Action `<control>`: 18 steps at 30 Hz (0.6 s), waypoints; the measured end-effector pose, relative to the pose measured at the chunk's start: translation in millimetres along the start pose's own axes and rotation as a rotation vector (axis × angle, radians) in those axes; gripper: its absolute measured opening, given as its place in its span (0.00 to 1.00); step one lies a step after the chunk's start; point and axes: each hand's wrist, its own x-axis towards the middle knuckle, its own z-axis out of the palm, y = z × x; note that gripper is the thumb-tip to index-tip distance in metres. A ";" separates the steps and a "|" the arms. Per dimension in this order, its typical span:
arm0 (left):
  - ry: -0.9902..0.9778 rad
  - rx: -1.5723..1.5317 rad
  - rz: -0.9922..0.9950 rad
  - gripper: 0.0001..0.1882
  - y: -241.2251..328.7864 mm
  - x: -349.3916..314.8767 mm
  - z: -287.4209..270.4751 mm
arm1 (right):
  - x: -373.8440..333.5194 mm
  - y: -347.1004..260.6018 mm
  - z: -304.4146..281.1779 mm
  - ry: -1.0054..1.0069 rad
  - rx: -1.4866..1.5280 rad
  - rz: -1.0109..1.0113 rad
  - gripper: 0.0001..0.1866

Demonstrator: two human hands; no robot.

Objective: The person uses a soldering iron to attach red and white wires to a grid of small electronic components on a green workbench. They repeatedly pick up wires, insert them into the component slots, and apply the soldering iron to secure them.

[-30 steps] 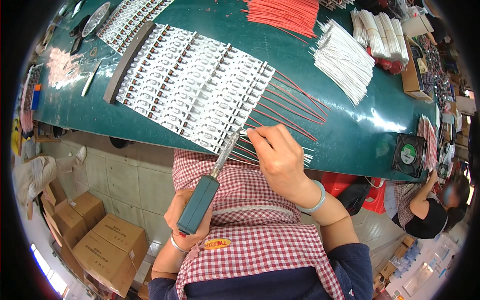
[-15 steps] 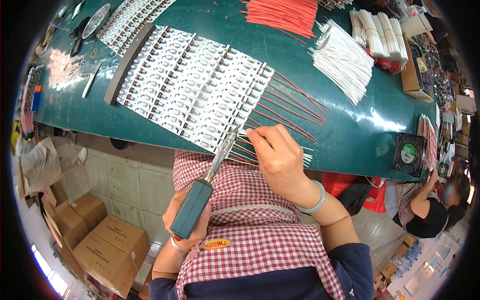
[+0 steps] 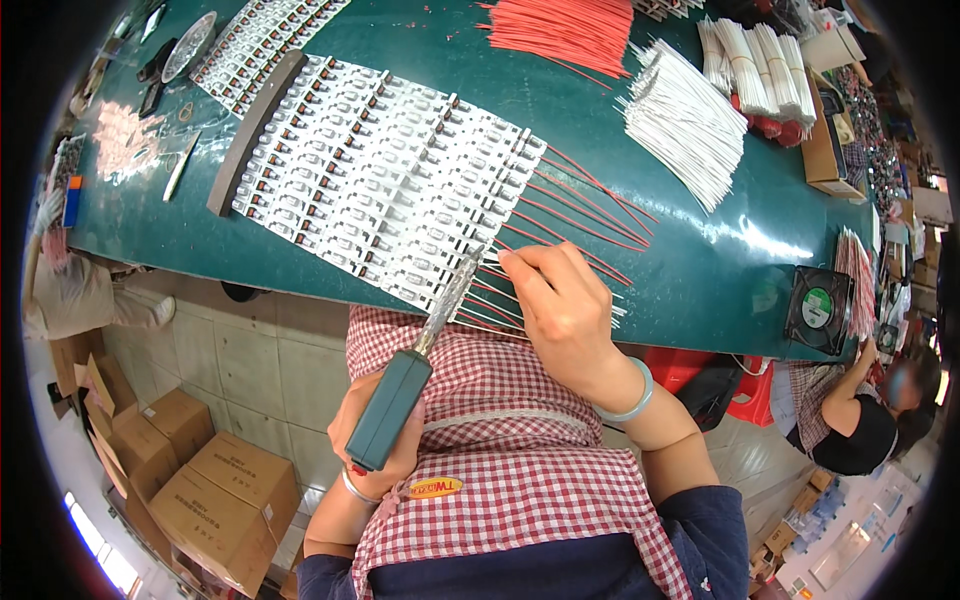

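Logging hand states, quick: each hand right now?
Left hand: closed, holding the green-handled tool.
Right hand: closed, apparently pinching a thin wire by the white boards.

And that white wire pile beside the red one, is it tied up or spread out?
Spread out: the white wire pile lies fanned on the green table, its ends splayed, with no tie visible.

Left hand (image 3: 352, 405), lower centre: partly obscured by the green handle (image 3: 390, 410). Tool tip (image 3: 474, 261), centre: contact with the boards (image 3: 390, 180) too small to determine. Red wires (image 3: 560, 30), top: cut off by the frame edge.
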 end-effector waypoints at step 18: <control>-0.043 0.017 0.032 0.10 2.4 7.5 2.6 | 2.8 1.7 -1.5 -0.019 0.001 -0.022 0.15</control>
